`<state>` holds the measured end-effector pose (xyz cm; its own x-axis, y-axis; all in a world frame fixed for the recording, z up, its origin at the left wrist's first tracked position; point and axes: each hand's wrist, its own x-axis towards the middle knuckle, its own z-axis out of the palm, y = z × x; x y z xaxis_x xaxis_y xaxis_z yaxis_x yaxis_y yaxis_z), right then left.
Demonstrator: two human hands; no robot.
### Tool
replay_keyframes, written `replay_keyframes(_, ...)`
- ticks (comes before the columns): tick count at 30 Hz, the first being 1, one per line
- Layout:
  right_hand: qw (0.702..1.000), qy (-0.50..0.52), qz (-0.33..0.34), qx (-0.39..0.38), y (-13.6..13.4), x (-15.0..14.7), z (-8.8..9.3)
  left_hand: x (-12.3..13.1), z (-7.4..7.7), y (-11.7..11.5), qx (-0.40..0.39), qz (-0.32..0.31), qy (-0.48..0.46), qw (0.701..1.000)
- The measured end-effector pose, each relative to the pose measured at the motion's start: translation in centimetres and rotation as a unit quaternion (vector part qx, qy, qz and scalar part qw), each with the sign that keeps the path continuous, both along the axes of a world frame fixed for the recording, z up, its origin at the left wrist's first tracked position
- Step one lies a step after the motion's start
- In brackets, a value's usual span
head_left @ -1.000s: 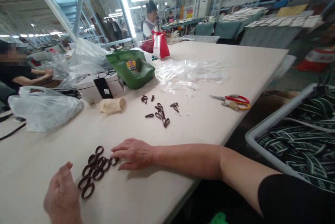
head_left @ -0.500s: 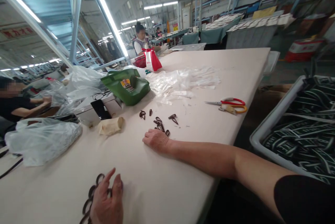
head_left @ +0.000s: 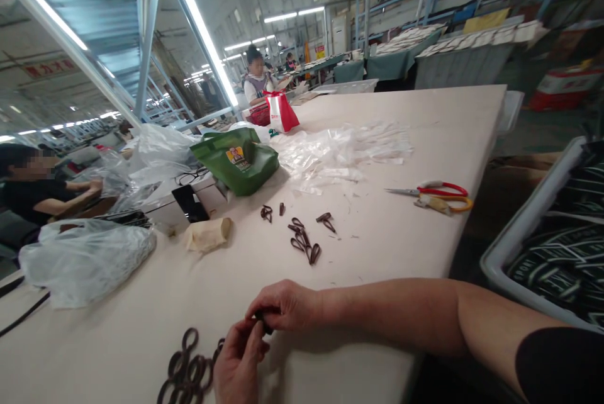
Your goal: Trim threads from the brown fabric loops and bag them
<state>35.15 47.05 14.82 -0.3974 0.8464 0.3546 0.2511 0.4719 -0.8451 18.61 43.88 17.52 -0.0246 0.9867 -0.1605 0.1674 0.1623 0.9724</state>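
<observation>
My right hand (head_left: 290,306) is pinched on a small dark brown loop (head_left: 267,323), mostly hidden by the fingers. Against it, my left hand (head_left: 240,357) is closed with thumb and fingertips at the same loop. Left of my left hand lies a cluster of round dark brown loops (head_left: 189,369), their openings facing up. Beyond my hands, a loose group of flatter, narrow brown loops (head_left: 304,241) rests on the pale tabletop (head_left: 368,253). A few more loops (head_left: 325,221) lie apart from that group.
Scissors (head_left: 429,195) with red and orange handles lie near the right edge. A green bag (head_left: 238,162), clear plastic sheets (head_left: 330,152), a phone (head_left: 190,202) and a tan roll (head_left: 207,234) stand farther back. At right is a bin (head_left: 495,265) of dark straps. A co-worker (head_left: 44,187) sits at left.
My right hand has drawn back from the flatter loops toward me, now holding a loop. My left hand has moved right to meet it, its fingers closing and uncovering the round loops.
</observation>
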Motion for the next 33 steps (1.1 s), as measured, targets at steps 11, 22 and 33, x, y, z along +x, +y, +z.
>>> replay_keyframes(11, 0.995, 0.009, -0.058, -0.08, 0.0, -0.1, 0.8, 0.8, 0.3, -1.1, 0.032, -0.011, -0.01, 0.999)
replay_keyframes(22, 0.876, 0.275, 0.035, -0.396, 0.8, 0.7, 2.4, -1.2, 1.2, 0.7, -0.073, 0.024, -0.309, 0.948)
replay_keyframes(33, 0.894, 0.233, 0.059, -0.378, 0.4, 0.9, 1.9, -0.7, 0.4, 0.1, -0.107, -0.019, -0.294, 0.95)
